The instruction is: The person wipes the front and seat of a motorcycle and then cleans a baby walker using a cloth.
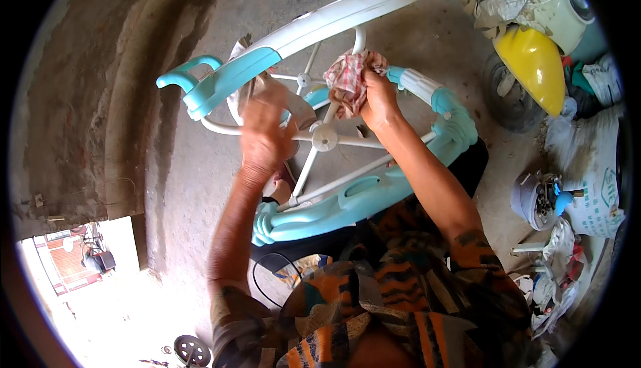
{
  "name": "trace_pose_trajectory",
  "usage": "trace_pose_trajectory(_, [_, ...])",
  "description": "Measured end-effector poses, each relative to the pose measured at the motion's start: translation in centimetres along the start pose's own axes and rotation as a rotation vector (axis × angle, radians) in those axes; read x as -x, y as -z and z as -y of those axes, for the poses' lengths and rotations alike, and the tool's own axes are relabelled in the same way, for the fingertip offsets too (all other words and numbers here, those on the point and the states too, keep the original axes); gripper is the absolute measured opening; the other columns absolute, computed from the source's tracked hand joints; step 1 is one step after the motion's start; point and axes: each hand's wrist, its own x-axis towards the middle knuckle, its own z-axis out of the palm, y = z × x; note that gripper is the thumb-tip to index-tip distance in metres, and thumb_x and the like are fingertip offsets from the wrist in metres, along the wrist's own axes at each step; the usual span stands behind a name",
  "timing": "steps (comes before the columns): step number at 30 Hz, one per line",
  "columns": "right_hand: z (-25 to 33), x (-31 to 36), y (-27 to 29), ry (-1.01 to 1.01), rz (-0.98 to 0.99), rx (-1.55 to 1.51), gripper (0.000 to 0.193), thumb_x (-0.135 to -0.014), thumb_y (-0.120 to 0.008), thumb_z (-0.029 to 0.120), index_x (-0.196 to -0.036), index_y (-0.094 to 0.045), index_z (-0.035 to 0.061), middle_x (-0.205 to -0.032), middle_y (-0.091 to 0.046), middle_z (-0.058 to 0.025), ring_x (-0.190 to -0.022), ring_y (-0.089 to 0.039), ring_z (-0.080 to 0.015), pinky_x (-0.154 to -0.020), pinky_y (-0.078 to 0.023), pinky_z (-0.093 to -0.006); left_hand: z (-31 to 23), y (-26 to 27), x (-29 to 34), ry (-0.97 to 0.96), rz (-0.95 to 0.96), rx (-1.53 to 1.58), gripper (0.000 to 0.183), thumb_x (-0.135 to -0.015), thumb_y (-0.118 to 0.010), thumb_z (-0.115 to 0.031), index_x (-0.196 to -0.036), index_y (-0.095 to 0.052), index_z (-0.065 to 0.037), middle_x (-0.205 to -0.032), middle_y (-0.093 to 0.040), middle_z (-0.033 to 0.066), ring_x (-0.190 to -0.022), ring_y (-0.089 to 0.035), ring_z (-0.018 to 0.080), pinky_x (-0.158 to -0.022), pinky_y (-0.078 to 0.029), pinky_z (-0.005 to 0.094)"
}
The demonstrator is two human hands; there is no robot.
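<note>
A teal and white frame with crossed white tubes, which looks like a baby walker, is tilted across my lap. Its curved teal base faces me, and a long white and teal bar runs along the far side. My right hand is closed around a red-and-white checked cloth, bunched against the tubes. To the left, my left hand is blurred by motion near the teal end of the bar. A greyish-white fabric piece shows beside it; the fingers are smeared.
At the right are a yellow shell-like part, a dark wheel, a bucket of small parts and a large white sack. A concrete ledge runs along the left. A black wheel lies at lower left.
</note>
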Motion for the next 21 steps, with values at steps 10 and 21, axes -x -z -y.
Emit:
trace_pose_trajectory(10, [-0.5, -2.0, 2.3, 0.005, -0.034, -0.009, 0.024, -0.099, -0.044, 0.028, -0.11, -0.059, 0.0123, -0.098, -0.065, -0.0049, -0.087, -0.065, -0.0188, -0.072, -0.056, -0.0383, -2.4, -5.5, 3.4, 0.006, -0.011, -0.064, 0.028, -0.07, -0.077, -0.031, -0.071, -0.062, -0.007, -0.07, -0.061, 0.0077, -0.073, -0.057, 0.0256, -0.083, -0.035, 0.0402])
trace_pose_trajectory(21, [2.1, -6.9, 0.1, 0.09, -0.075, -0.081, 0.024, -0.096, -0.05, 0.03, -0.1, -0.056, 0.0071, -0.089, -0.06, -0.0088, -0.075, -0.061, -0.0241, -0.062, -0.056, -0.0443, -2.2, -5.3, 1.6, 0.026, -0.039, -0.043, 0.028, -0.074, -0.074, -0.028, -0.057, -0.06, -0.009, -0.056, -0.057, 0.0033, -0.058, -0.055, 0.0203, -0.071, -0.037, 0.0359])
